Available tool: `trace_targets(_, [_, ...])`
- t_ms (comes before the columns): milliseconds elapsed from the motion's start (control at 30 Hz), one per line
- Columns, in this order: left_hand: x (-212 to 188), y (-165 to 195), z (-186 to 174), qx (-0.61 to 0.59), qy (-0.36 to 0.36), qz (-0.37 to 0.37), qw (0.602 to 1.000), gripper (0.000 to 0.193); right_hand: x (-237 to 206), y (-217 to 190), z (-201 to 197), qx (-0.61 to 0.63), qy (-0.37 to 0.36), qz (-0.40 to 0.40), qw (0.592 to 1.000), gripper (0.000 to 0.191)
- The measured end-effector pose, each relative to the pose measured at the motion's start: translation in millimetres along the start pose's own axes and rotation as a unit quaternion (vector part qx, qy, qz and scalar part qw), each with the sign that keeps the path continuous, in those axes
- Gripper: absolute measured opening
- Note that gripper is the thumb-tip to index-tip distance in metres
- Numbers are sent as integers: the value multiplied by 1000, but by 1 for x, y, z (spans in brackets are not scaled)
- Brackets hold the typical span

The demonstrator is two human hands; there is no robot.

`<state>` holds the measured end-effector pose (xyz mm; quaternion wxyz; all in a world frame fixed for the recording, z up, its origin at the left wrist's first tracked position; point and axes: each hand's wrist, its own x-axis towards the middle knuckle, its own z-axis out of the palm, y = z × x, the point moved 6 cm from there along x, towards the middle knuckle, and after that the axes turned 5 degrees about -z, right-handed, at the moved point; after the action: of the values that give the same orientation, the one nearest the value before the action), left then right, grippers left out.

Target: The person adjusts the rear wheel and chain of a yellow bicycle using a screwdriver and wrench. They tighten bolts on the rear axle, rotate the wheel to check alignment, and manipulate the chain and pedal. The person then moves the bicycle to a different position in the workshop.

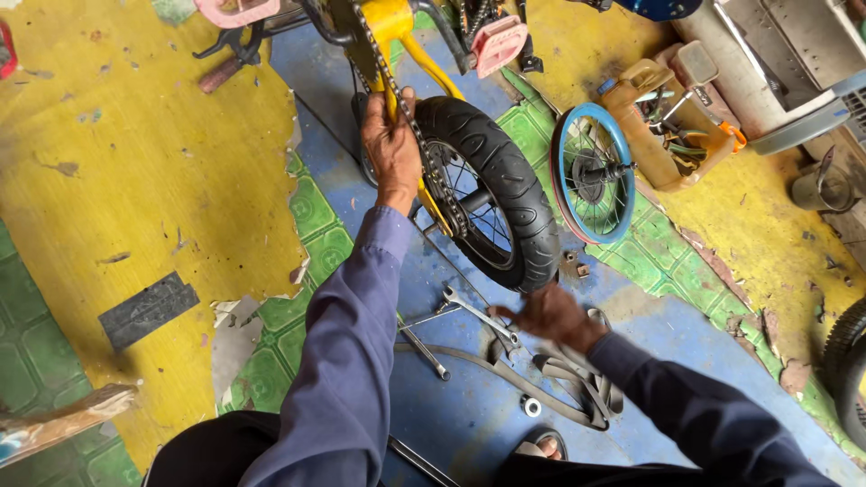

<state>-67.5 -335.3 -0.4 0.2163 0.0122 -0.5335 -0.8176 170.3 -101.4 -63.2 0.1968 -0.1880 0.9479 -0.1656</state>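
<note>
A small yellow bicycle [390, 22] lies upside down on the floor, its black rear wheel [503, 185] toward me. My left hand [390, 144] grips the yellow frame stay beside the chain [424, 149]. My right hand [550, 316] is blurred, low over the floor beside a silver spanner [478, 316] and a loose black inner tube [577, 388]; its fingers are curled, and whether it holds anything is unclear. Both arms wear blue sleeves.
A blue-rimmed bare wheel [591, 171] stands right of the tyre. An orange container of tools [672, 126] sits behind it. Another spanner [424, 347], small nuts [530, 406] and pink pedals [501, 43] lie around. A black tyre [848, 370] is at the right edge.
</note>
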Motion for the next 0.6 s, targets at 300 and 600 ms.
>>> trace_targets(300, [0, 1, -1, 37, 19, -40, 998, 17, -1, -30, -74, 46, 213, -164, 962, 46])
trace_targets(600, [1, 6, 0, 89, 16, -3, 996, 18, -8, -44, -88, 3, 256, -172, 951, 40])
